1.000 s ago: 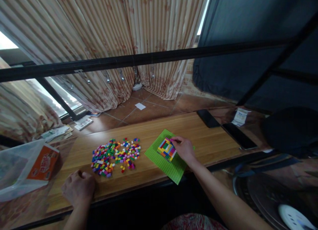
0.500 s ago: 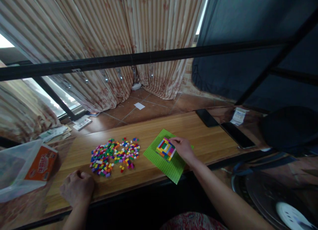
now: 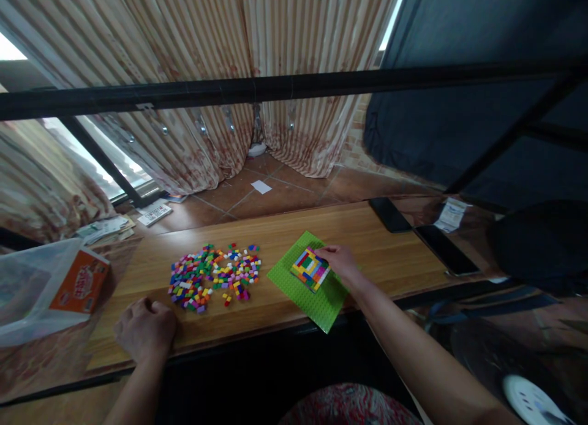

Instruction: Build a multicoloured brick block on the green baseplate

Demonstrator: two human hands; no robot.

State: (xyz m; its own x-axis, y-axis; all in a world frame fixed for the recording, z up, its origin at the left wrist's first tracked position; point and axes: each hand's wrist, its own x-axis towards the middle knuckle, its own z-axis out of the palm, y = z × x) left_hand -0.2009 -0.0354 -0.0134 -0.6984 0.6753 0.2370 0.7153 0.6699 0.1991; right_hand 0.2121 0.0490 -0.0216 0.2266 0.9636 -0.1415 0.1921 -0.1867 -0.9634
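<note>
A small hollow square of coloured building bricks (image 3: 307, 270) stands on a green studded baseplate (image 3: 294, 295). My right hand (image 3: 339, 261) reaches over the plate from the right, finger and thumb pinched on a brick at the upper corner of this build; the fingers mostly hide that brick. Far to the left, my left hand (image 3: 146, 330) rests on the table in a loose fist, and no object shows in it. Between the left hand and the plate is a spread pile of loose bricks (image 3: 195, 281) in many colours.
All this lies on a long wooden table (image 3: 271, 229). A clear plastic tub (image 3: 41, 259) with an orange label stands beyond its left end. Two dark phones (image 3: 390, 215) and a crumpled white packet (image 3: 452, 214) are at the right. A black metal rail (image 3: 275, 87) crosses behind.
The view has shifted slightly, so the table sits a little differently in it. My right hand stays pinched at the build's upper corner, and my left hand keeps resting on the table.
</note>
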